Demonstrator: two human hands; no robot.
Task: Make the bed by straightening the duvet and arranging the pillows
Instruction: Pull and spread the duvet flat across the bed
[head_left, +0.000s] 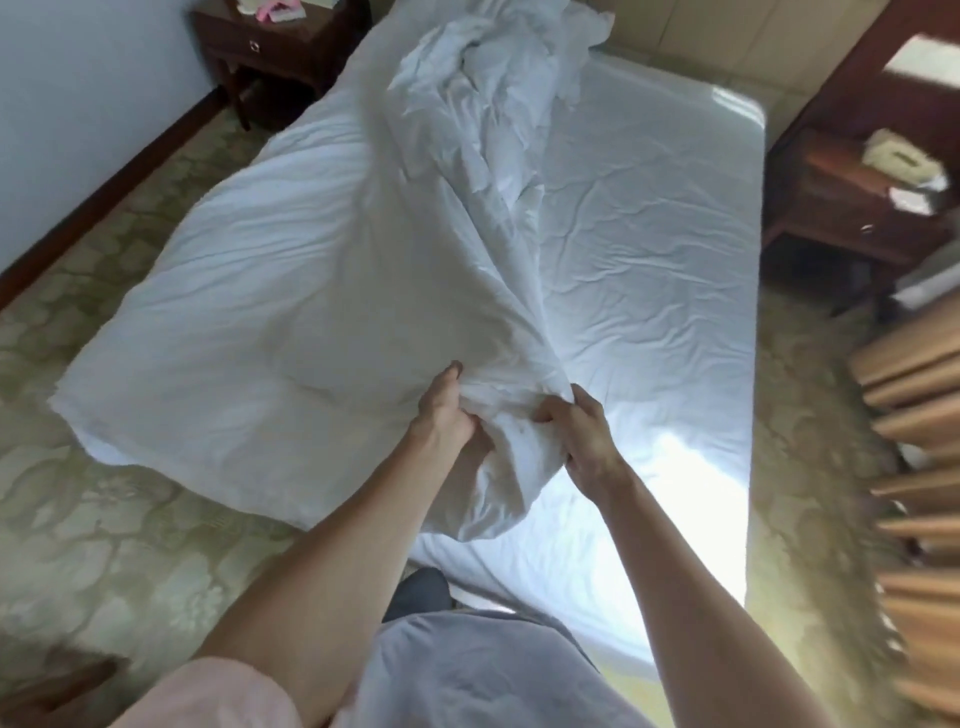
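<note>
1. Hands are both gripping the duvet (311, 249): left hand (447, 410) and right hand (582, 436) are clenching one bunched corner at the foot of the bed (675, 260).
2. Duvet is lying twisted, hanging off the left side and heaped near the head.
3. Spreading it well is probably calling for separating the hands along the edge, then pulling toward the bare right side.

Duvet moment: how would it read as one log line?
duvet: bunched, hanging off bed's left side | left hand: gripping duvet | right hand: gripping duvet | sheet: bare on right
</note>
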